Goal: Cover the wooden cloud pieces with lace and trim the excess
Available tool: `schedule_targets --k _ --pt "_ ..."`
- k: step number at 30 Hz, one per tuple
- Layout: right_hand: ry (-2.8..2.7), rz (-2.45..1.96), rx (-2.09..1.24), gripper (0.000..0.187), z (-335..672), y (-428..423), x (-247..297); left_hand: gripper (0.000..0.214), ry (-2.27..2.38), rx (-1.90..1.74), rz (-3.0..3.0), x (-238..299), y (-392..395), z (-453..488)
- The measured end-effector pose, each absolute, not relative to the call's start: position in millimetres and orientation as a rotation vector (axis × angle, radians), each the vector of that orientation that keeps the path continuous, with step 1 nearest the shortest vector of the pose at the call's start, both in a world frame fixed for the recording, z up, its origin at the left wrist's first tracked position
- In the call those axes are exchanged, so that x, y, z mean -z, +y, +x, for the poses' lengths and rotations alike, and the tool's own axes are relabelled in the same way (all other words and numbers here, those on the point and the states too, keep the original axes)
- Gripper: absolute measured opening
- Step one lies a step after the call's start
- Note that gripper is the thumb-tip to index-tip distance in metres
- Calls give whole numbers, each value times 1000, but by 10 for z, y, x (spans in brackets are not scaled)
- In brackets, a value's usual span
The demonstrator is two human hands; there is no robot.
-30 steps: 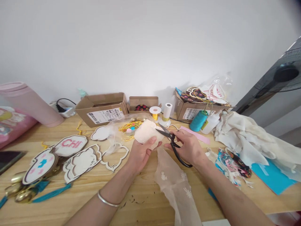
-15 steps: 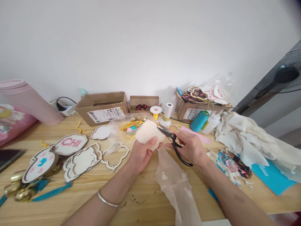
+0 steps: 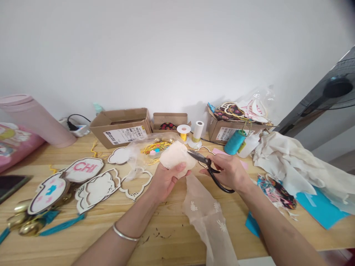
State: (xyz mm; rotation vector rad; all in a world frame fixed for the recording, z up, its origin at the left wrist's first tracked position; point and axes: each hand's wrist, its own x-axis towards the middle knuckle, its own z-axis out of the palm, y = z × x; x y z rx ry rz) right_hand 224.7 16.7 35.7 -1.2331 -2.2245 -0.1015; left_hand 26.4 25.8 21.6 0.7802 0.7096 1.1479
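Note:
My left hand [image 3: 172,179] pinches a cream, rounded piece of fabric [image 3: 174,157] by its lower edge, thumb on top. In my right hand [image 3: 227,171] is a pair of black-handled scissors [image 3: 212,170], fingers through the handles. The blades point left, with their tips at the right edge of the fabric piece; whether they touch it I cannot tell. Below both hands a strip of sheer cream fabric [image 3: 205,218] with white embroidered flowers lies down the table toward me.
Along the wall stand a cardboard box [image 3: 120,127], a smaller box [image 3: 169,120] and a full box [image 3: 235,122]. Spools [image 3: 197,133] and a teal thread cone [image 3: 235,142] stand nearby. Cloud-shaped frames [image 3: 97,188] lie left; crumpled cream cloth [image 3: 294,159] and fabric scraps [image 3: 277,192] lie right.
My right hand has drawn the scissors slightly right and down, away from the middle of the fabric piece. My left hand and the piece have barely moved.

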Motion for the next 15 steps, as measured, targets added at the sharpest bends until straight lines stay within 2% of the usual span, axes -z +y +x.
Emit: schedule_targets --k 15 --pt "-2244 -1198 237 33 2318 180 -346 48 746 -1128 796 -207 263 256"
